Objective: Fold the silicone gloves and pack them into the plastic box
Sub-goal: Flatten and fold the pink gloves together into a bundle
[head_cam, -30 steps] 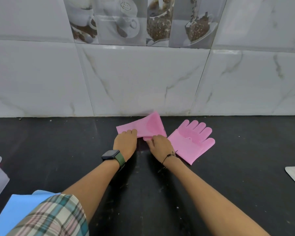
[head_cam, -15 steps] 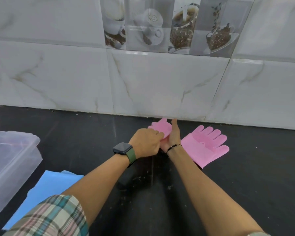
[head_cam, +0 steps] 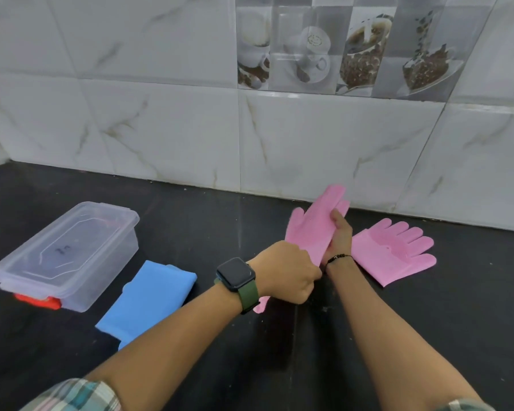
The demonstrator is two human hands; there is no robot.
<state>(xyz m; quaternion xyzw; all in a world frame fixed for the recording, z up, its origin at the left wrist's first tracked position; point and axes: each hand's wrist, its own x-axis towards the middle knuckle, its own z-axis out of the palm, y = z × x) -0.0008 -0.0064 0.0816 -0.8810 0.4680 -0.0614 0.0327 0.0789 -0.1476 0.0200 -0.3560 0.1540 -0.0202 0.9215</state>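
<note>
Both hands, left hand (head_cam: 288,277) and right hand (head_cam: 339,238), clamping pink glove (head_cam: 312,229); springing open possible; box (head_cam: 66,256) at nine o'clock, lid closed.

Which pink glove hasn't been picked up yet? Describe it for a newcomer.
On the black counter, near the foot of the tiled wall, look right of the hands. The flat pink glove lies there with fingers spread, untouched; the other pink glove is held up in both hands.

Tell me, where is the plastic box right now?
The plastic box sits lid-on at the left of the head view on the black counter, just left of a folded blue cloth.
</note>
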